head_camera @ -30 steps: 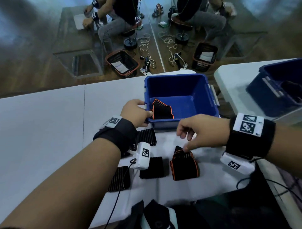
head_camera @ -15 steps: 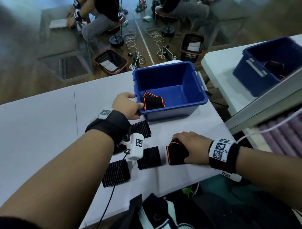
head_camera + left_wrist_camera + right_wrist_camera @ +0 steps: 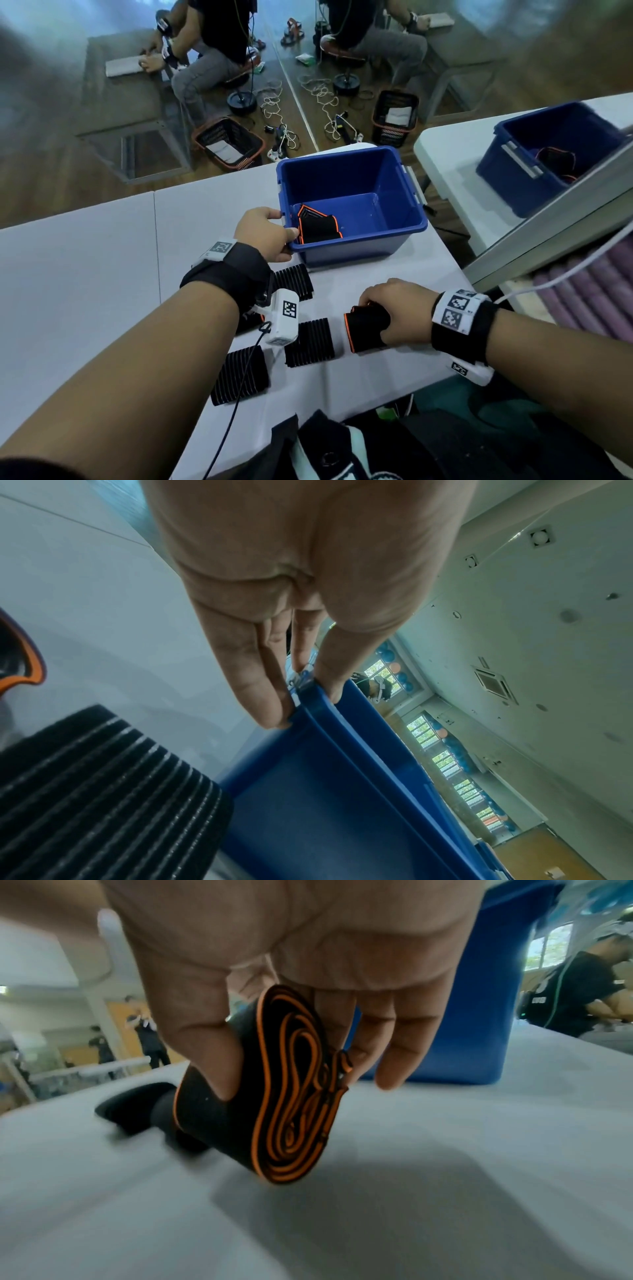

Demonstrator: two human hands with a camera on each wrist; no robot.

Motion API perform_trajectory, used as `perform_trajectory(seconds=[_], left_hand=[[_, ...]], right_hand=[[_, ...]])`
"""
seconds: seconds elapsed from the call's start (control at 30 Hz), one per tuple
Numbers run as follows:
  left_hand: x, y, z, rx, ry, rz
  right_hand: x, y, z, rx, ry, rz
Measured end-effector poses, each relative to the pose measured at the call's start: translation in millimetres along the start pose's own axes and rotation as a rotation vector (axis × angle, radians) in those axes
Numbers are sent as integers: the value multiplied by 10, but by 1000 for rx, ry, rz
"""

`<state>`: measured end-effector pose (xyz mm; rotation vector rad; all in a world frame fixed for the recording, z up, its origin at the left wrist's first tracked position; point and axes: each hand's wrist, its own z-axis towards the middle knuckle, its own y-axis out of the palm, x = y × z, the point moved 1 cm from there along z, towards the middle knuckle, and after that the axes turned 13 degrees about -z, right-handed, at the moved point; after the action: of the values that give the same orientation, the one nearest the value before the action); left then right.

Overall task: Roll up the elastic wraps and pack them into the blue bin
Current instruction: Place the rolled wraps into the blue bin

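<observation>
The blue bin (image 3: 387, 240) stands on the white table (image 3: 85, 274), with one black, orange-edged rolled wrap (image 3: 318, 228) inside at its left. My left hand (image 3: 270, 233) grips the bin's near left rim (image 3: 329, 710), thumb inside and fingers outside. My right hand (image 3: 394, 311) holds a second rolled wrap (image 3: 364, 329), black with orange edges, between thumb and fingers. In the right wrist view this roll (image 3: 284, 1096) shows its spiral end and is lifted slightly off the table. Three ribbed black wraps (image 3: 310, 342) (image 3: 239, 375) (image 3: 294, 282) lie flat on the table near me.
A second white table (image 3: 452, 161) at the right carries another blue bin (image 3: 548, 161). A cable (image 3: 236, 404) trails from my left wrist camera. Dark clothing (image 3: 342, 448) lies at the near table edge. People sit on stools beyond the table, near baskets (image 3: 229, 144) and floor cables.
My right hand came down onto the orange-edged roll and has closed around it, tilting it up. My left hand stays on the bin's rim. The view has shifted.
</observation>
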<state>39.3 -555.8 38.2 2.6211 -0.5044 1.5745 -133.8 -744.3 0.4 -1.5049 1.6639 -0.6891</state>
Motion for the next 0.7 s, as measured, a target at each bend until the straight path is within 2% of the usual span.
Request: perform_trajectory(seconds=[0.2,0.33,0.47,0.6,0.7], left_hand=[[-26,3,23,6,14,8],[-33,-6,37,17,24,-5],[-56,-6,64,17,29,2],[-94,-13,88,20,44,-7],[-106,-24,117,13,52,-16]], right_hand=[[117,-1066,-226,199,13,169],[176,-1689,-37,272,73,7],[192,-1866,465,145,152,-223],[197,-1732,968,-109,167,-389],[243,-1581,1272,-228,149,-521]])
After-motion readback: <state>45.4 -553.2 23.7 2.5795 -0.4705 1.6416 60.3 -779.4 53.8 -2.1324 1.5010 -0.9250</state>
